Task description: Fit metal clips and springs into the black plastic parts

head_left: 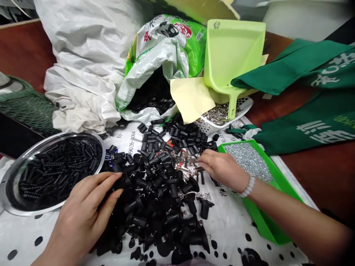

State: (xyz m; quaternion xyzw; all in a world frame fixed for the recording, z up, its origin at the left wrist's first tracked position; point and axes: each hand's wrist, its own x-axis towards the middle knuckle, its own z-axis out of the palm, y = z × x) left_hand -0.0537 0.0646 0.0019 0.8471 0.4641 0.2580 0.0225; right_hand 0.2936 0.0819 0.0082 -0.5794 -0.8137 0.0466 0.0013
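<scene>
A large pile of black plastic parts [158,184] covers the middle of the white sheet. My left hand [88,207] is at the pile's left side, thumb and fingers curved toward each other around a black part partly hidden by the fingers. On the right, my right hand [222,168], with a beaded bracelet [249,186] at the wrist, has its fingertips together at small silver metal pieces [184,166] beside the pile. What those fingertips hold is too small to make out.
A round metal tray [103,151] of black screw-like parts stands left. To the right is a green tray [267,221] with small silver pieces. Behind are an open bag [152,70], a yellow-green dustpan [235,51], a white basket [208,127] and green cloth [310,122].
</scene>
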